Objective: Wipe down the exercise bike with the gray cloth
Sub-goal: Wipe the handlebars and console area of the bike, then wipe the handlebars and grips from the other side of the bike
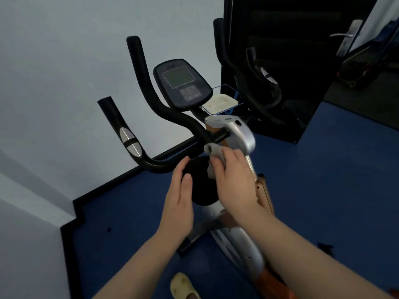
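The exercise bike (239,134) stands in front of me with black handlebars (151,162), a dark console (183,83) and a silver stem. My right hand (235,175) grips the gray cloth (214,151) and holds it against the handlebar joint just below the silver stem cover. My left hand (180,195) is beside it with straight fingers, touching the black handlebar where it meets the centre. Part of the cloth is hidden under my right fingers.
A pale wall (64,83) runs along the left with a black skirting. A black glossy panel (291,72) stands behind the bike on the right. A cream pad on a small clear shelf (221,102) sits behind the console. Blue floor lies below, with a yellow slipper (183,285).
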The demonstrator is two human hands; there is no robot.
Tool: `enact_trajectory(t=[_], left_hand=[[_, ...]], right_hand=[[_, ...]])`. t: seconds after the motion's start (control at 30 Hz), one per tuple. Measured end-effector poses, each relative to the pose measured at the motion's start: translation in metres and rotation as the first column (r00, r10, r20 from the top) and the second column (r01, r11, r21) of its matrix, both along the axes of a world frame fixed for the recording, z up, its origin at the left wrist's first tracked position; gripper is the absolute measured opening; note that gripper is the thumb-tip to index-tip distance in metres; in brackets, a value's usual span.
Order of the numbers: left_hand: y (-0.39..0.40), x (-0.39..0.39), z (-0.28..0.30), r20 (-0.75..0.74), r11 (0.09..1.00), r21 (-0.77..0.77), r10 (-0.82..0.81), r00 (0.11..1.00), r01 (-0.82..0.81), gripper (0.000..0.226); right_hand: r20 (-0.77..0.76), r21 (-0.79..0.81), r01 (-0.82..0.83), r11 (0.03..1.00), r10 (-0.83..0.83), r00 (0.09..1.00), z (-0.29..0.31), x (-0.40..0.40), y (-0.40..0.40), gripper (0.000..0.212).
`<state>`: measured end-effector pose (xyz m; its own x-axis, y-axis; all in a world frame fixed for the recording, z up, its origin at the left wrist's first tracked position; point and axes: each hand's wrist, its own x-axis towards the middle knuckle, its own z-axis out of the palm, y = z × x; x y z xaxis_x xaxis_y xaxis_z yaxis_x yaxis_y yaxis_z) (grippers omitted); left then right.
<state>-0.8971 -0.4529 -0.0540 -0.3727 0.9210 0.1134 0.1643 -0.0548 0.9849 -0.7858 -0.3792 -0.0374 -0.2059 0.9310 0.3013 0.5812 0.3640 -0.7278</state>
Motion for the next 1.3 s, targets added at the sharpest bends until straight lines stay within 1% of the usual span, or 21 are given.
enact_trajectory(t=[0.03, 0.07, 0.13, 0.17, 0.2, 0.27, 0.33, 0.4, 0.47, 0.57, 0.63, 0.7, 0.77, 0.83, 0.93, 0.97, 1.03, 1.1, 1.17, 1.2, 1.3], left_hand=[[0.0, 0.0, 0.0, -0.009, 1.0, -0.006, 0.012, 1.0, -0.012, 0.042], [0.0, 0.0, 0.0, -0.015, 1.0, -0.019, 0.023, 1.0, -0.024, 0.041], [-0.002, 0.001, 0.002, -0.015, 0.998, -0.059, 0.025, 1.0, -0.025, 0.045], [-0.003, 0.0, 0.002, -0.014, 0.996, -0.083, 0.02, 1.0, -0.021, 0.048], [-0.006, -0.001, 0.003, -0.015, 0.995, -0.098, 0.013, 1.0, -0.014, 0.053], [-0.015, -0.002, 0.005, -0.02, 0.996, -0.094, -0.013, 1.0, 0.011, 0.059], [-0.029, -0.003, 0.003, -0.026, 0.996, -0.081, -0.036, 0.999, 0.034, 0.058], [-0.05, -0.003, -0.006, -0.016, 0.995, -0.093, -0.034, 0.999, 0.032, 0.058], [-0.074, -0.001, -0.017, 0.046, 0.989, -0.149, -0.002, 0.999, 0.008, 0.056], [-0.105, -0.001, -0.025, 0.201, 0.973, -0.223, -0.014, 0.98, 0.059, 0.036], [-0.123, -0.006, -0.022, 0.255, 0.968, -0.227, -0.048, 0.966, 0.108, 0.03], [-0.143, -0.013, -0.018, 0.242, 0.97, -0.213, -0.065, 0.968, 0.119, 0.03], [-0.167, -0.019, -0.016, 0.183, 0.971, -0.223, -0.049, 0.982, 0.09, 0.028], [-0.196, -0.024, -0.019, 0.115, 0.972, -0.23, -0.029, 0.993, 0.055, 0.019], [-0.241, -0.032, -0.03, 0.048, 0.969, -0.246, 0.02, 0.999, -0.008, 0.011], [-0.257, -0.034, -0.034, 0.06, 0.968, -0.25, 0.036, 0.998, -0.02, 0.01], [-0.286, -0.033, -0.043, 0.118, 0.964, -0.267, 0.047, 0.992, -0.014, 0.011], [-0.31, -0.029, -0.05, 0.171, 0.955, -0.297, 0.05, 0.984, 0.003, 0.012], [-0.327, -0.025, -0.054, 0.217, 0.946, -0.324, 0.048, 0.975, 0.026, 0.012], [-0.334, -0.024, -0.055, 0.225, 0.942, -0.333, 0.043, 0.973, 0.036, 0.011], [-0.347, -0.02, -0.055, 0.181, 0.934, -0.343, -0.039, 0.983, 0.101, 0.01]], right_hand=[[-0.049, 0.002, 0.036, 0.999, -0.036, 0.998, -0.003, -0.005, -0.004, 0.032], [-0.135, -0.027, 0.065, 0.998, -0.068, 0.989, -0.01, -0.007, -0.012, 0.031], [-0.328, -0.157, 0.042, 0.987, -0.092, 0.94, -0.03, -0.001, -0.036, 0.022], [-0.39, -0.238, -0.002, 0.971, -0.094, 0.916, -0.043, 0.004, -0.049, 0.018], [-0.411, -0.298, -0.041, 0.954, -0.089, 0.907, -0.051, 0.009, -0.06, 0.017], [-0.444, -0.362, -0.095, 0.927, -0.082, 0.892, -0.059, 0.017, -0.076, 0.017], [-0.528, -0.428, -0.159, 0.89, -0.103, 0.843, -0.054, 0.021, -0.081, 0.019], [-0.59, -0.526, -0.238, 0.817, -0.149, 0.793, -0.048, 0.025, -0.082, 0.023], [-0.632, -0.615, -0.318, 0.722, -0.209, 0.746, -0.042, 0.03, -0.085, 0.031], [-0.711, -0.646, -0.483, 0.591, -0.238, 0.662, -0.039, 0.029, -0.106, 0.037], [-0.757, -0.639, -0.566, 0.521, -0.295, 0.582, -0.039, 0.024, -0.123, 0.041], [-0.785, -0.618, -0.627, 0.473, -0.334, 0.522, -0.04, 0.02, -0.141, 0.042], [-0.801, -0.599, -0.673, 0.434, -0.329, 0.5, -0.041, 0.015, -0.161, 0.043], [-0.801, -0.598, -0.689, 0.409, -0.318, 0.507, -0.045, 0.01, -0.184, 0.046], [-0.767, -0.641, -0.643, 0.419, -0.327, 0.552, -0.055, 0.008, -0.223, 0.054], [-0.751, -0.659, -0.628, 0.415, -0.317, 0.579, -0.06, 0.01, -0.237, 0.057], [-0.723, -0.681, -0.61, 0.405, -0.239, 0.648, -0.069, 0.017, -0.268, 0.061], [-0.675, -0.692, -0.555, 0.463, -0.142, 0.724, -0.078, 0.026, -0.297, 0.046], [-0.613, -0.689, -0.454, 0.565, -0.12, 0.781, -0.082, 0.036, -0.321, 0.026], [-0.588, -0.684, -0.407, 0.605, -0.127, 0.799, -0.083, 0.041, -0.331, 0.02], [-0.533, -0.67, -0.322, 0.669, -0.133, 0.835, -0.086, 0.06, -0.351, 0.017]])
